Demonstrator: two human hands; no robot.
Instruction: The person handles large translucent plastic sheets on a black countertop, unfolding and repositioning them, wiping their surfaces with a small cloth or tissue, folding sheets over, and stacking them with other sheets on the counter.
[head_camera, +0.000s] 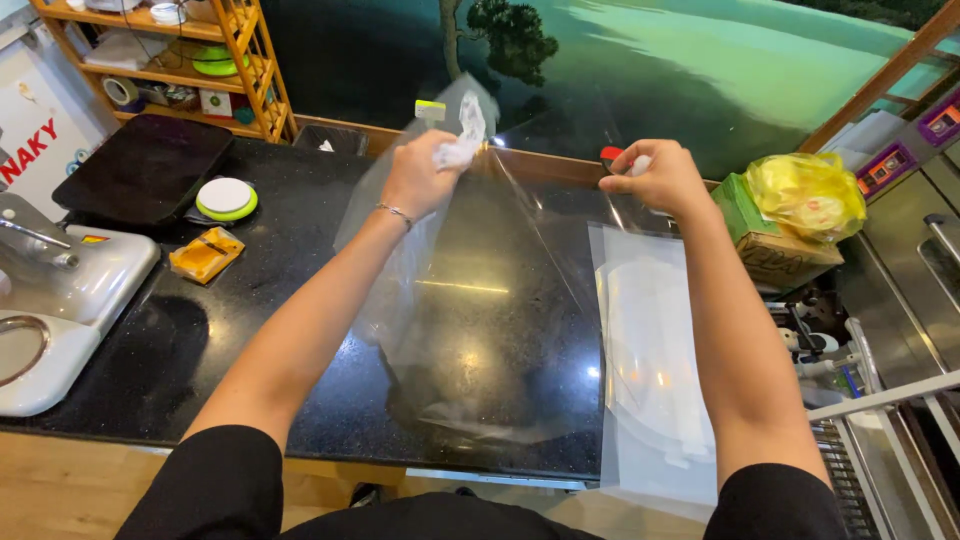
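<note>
A large clear plastic bag (470, 300) hangs open above a black counter (300, 330). My left hand (422, 172) grips one bunched top edge of the bag, raised at the counter's far side. My right hand (655, 175) pinches the opposite top edge, stretched out to the right. The bag's bottom rests on the counter near me. A stack of flat clear bags (650, 370) lies on the counter under my right forearm.
A white machine (60, 300) stands at the left, with a black tray (140, 165), a round white-and-green lid (225, 198) and an orange packet (205, 253) beside it. A wooden shelf (190, 60) stands behind. At right are a green box (765, 235) with a yellow bag (805, 195) and metal equipment (900, 300).
</note>
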